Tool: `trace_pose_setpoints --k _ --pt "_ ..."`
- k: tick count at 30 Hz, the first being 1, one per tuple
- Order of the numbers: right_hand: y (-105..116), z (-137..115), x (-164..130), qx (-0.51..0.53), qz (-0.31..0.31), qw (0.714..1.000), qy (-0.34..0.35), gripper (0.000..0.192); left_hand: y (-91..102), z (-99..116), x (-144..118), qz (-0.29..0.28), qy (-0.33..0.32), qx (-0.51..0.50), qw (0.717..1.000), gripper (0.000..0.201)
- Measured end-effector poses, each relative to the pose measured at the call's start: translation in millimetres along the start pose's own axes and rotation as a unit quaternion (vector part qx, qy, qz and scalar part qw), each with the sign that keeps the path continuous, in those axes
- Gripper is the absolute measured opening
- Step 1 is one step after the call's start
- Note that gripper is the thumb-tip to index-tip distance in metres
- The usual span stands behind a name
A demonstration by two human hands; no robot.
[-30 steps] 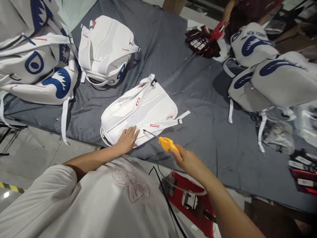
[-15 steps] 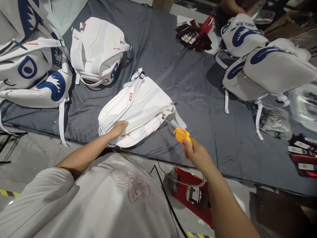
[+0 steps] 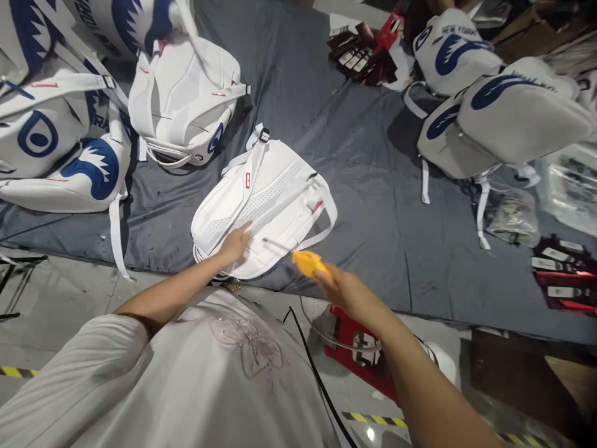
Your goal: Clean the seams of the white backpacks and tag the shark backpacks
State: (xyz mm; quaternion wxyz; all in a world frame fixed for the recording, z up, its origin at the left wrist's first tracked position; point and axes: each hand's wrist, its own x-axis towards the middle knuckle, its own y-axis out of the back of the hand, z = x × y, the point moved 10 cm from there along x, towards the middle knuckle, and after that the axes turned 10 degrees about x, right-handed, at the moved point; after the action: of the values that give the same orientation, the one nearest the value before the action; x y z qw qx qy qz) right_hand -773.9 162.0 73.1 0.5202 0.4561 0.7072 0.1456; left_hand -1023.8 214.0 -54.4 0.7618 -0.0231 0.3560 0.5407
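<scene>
A white backpack (image 3: 275,180) lies on the dark cloth in front of me, its padded back and shoulder straps facing up. My left hand (image 3: 236,244) grips it at the near strap, fingers partly hidden against the white fabric. In my right hand (image 3: 342,286) is a yellow-orange air blow gun (image 3: 308,262), with the fingers wrapped round its handle. Its thin metal nozzle points left, over the backpack's near side and close to my left hand.
Another white backpack (image 3: 186,93) lies beyond. More white-and-blue backpacks are piled left (image 3: 40,134) and right (image 3: 517,118). Tags (image 3: 366,56) lie at the back; more tags (image 3: 564,274) and a plastic bag (image 3: 513,214) are at right. A red stool (image 3: 359,358) stands below the table edge.
The blow gun has moved left, from the backpack's right end to above its near strap. That right strap now loops outward. At upper left, another blue-and-white backpack has come into view.
</scene>
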Motion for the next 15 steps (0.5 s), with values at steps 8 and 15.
trace_pose_setpoints --k 8,15 --pt "-6 2 -37 -0.117 0.077 0.98 -0.138 0.04 -42.0 44 -33 0.009 -0.209 0.395 0.895 0.058" --pt "-98 -13 -83 -0.051 0.05 0.979 -0.193 0.028 116.2 -14 -15 0.144 -0.049 -0.041 0.988 0.048"
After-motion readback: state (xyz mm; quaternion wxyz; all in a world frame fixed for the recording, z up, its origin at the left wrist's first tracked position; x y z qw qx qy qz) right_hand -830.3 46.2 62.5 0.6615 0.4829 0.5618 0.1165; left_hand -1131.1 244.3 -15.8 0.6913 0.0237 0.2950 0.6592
